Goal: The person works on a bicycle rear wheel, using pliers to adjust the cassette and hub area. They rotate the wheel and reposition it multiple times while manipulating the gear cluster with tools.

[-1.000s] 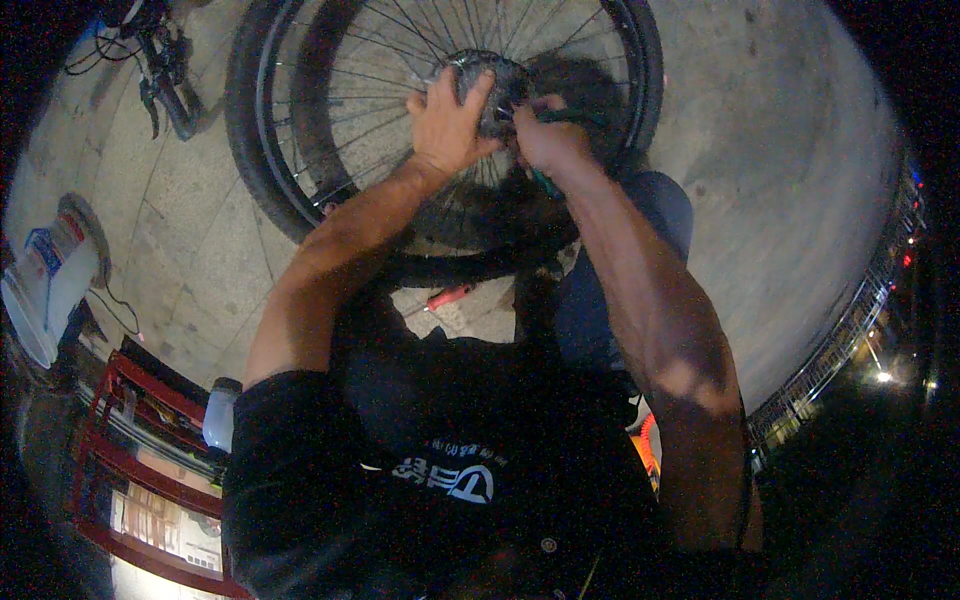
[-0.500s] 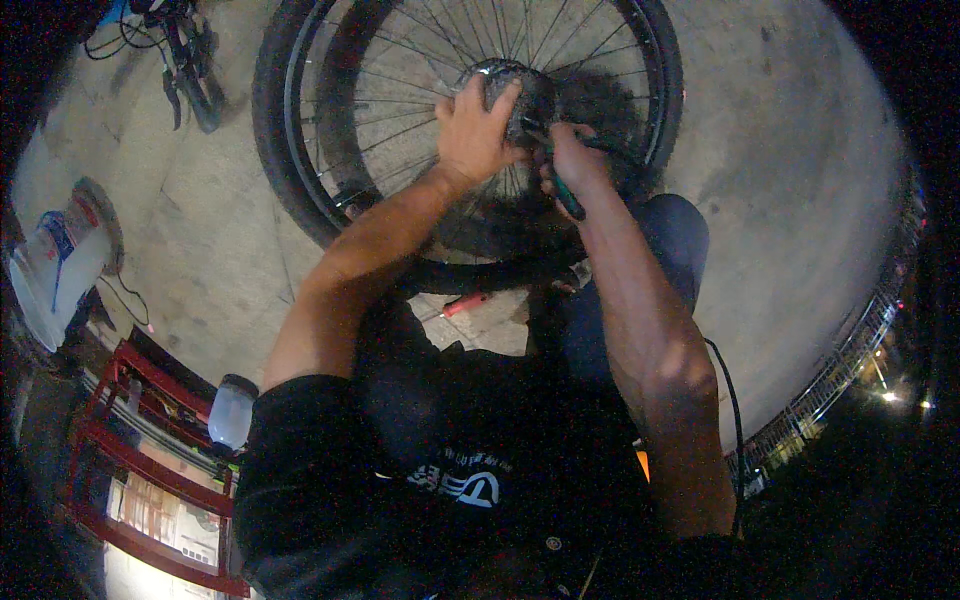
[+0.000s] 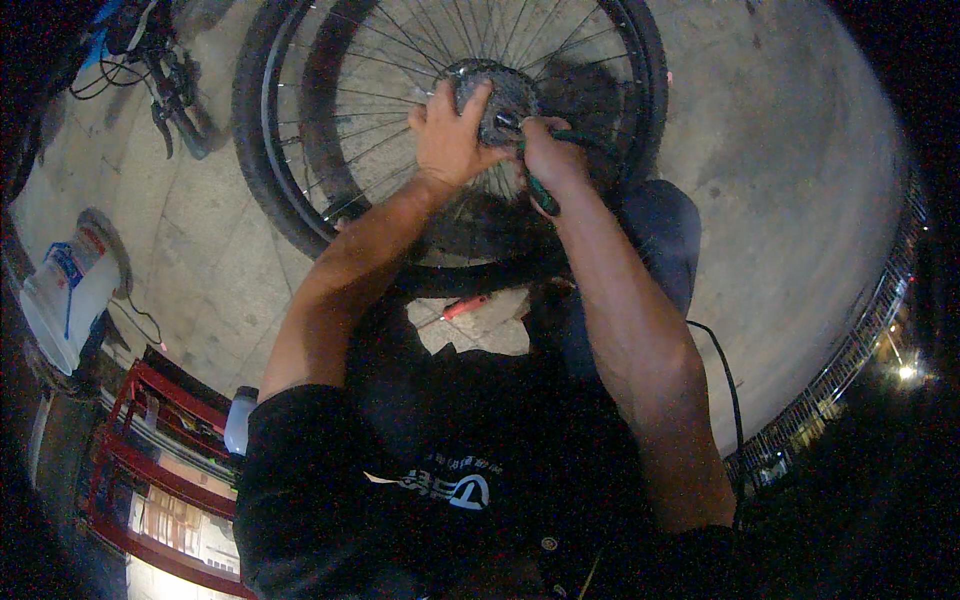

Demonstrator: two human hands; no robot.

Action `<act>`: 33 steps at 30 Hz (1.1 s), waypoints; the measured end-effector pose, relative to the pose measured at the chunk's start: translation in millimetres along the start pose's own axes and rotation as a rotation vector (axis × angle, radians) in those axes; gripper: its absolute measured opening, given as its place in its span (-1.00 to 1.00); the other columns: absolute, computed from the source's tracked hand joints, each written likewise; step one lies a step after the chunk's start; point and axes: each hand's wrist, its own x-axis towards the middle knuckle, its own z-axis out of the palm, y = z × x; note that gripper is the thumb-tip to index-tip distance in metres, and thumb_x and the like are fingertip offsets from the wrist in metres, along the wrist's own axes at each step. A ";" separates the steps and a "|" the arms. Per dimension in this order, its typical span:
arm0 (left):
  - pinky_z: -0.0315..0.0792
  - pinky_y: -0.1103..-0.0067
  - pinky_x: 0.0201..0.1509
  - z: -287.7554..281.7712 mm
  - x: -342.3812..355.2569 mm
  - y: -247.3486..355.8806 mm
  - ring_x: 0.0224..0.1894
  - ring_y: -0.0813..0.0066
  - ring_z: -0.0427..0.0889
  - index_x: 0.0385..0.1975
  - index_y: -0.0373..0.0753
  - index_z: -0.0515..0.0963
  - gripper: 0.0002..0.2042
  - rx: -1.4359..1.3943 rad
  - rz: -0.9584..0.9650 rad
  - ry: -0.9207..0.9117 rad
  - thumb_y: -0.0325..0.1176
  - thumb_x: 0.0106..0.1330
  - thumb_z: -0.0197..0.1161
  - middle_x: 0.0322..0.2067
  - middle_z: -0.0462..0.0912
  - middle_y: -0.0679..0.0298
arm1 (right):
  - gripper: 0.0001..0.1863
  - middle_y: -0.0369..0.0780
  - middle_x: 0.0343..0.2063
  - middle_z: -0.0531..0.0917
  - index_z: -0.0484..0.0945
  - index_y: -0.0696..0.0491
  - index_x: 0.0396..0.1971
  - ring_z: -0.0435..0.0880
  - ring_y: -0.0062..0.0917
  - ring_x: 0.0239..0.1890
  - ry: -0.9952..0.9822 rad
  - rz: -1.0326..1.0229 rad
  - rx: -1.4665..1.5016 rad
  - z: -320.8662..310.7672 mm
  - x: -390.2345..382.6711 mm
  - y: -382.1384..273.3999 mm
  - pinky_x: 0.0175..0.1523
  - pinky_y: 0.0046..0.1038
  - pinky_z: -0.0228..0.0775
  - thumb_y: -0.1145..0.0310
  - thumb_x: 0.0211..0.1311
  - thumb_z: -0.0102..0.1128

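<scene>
- The bicycle wheel point(image 3: 252, 120) is in front of the person, above the pale floor point(image 3: 790, 200), spokes facing up; what supports it is hard to tell. It should feel fairly light but unwieldy: stiff rim, slightly yielding tyre, thin spokes that could bend. Opposite sides of the tyre look the safest hold.
- The red rack point(image 3: 170, 482) stands at the lower left.
- The white container point(image 3: 60, 318) sits above the rack, well apart from the wheel.
- The left hand point(image 3: 450, 140) is spread, not clenched, its fingers laid on the sprocket cluster.
- The right hand point(image 3: 553, 158) is closed round a green-handled tool.
- The sprocket cluster point(image 3: 514, 92) at the hub is probably rigid, toothed and perhaps greasy; a flat palm seems kinder than fingertips.
- The green-handled tool point(image 3: 543, 195) looks hard and compact, best held by its handles.
- The red-handled tool point(image 3: 465, 306) lies between wheel and person.
</scene>
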 end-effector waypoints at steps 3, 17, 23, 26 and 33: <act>0.16 0.07 0.09 0.4 1.2 -0.3 0.20 -0.02 0.31 0.30 0.15 0.29 0.00 0.003 -0.002 -0.001 0.33 -0.29 0.43 0.22 0.25 -0.09 | -0.19 0.14 0.20 0.43 0.44 0.25 0.16 0.42 -0.06 0.27 -0.202 0.027 -0.139 -11.0 -20.6 -20.0 0.37 -0.21 0.18 -0.20 0.24 -0.21; 0.19 0.04 0.06 -4.1 2.1 2.0 0.19 -0.03 0.31 0.31 0.15 0.27 0.00 -0.023 0.010 -0.027 0.19 -0.30 0.51 0.19 0.26 -0.09 | -0.21 0.13 0.23 0.40 0.38 0.26 0.20 0.39 -0.06 0.29 -0.058 0.042 -0.206 -2.7 -11.4 -20.6 0.37 -0.24 0.19 -0.14 0.25 -0.24; 0.12 -0.01 0.15 -1.4 -2.2 -3.9 0.27 -0.06 0.26 0.38 0.16 0.17 0.03 -0.087 -0.010 -0.068 0.13 -0.25 0.48 0.28 0.18 -0.14 | -0.26 0.20 0.12 0.48 0.41 0.21 0.16 0.46 -0.01 0.21 -0.179 0.051 -0.450 -15.7 -23.2 -40.7 0.34 -0.21 0.23 -0.14 0.25 -0.22; 0.17 0.06 0.07 -12.5 3.3 5.3 0.20 -0.02 0.30 0.32 0.16 0.25 -0.01 -0.071 -0.018 -0.130 0.04 -0.26 0.56 0.21 0.23 -0.09 | -0.34 0.20 0.04 0.54 0.41 0.13 0.11 0.51 0.01 0.16 -0.095 -0.067 -0.371 -18.2 -28.4 -35.4 0.31 -0.17 0.26 -0.11 0.25 -0.18; 0.17 0.07 0.06 -10.5 3.4 3.6 0.20 -0.01 0.29 0.31 0.15 0.26 -0.03 -0.066 -0.012 -0.082 0.05 -0.26 0.56 0.22 0.21 -0.09 | -0.49 0.12 -0.04 0.61 0.36 0.02 0.08 0.54 0.03 0.11 -0.065 -0.177 -0.363 -20.2 -40.7 -42.8 0.23 -0.13 0.35 -0.01 0.26 -0.04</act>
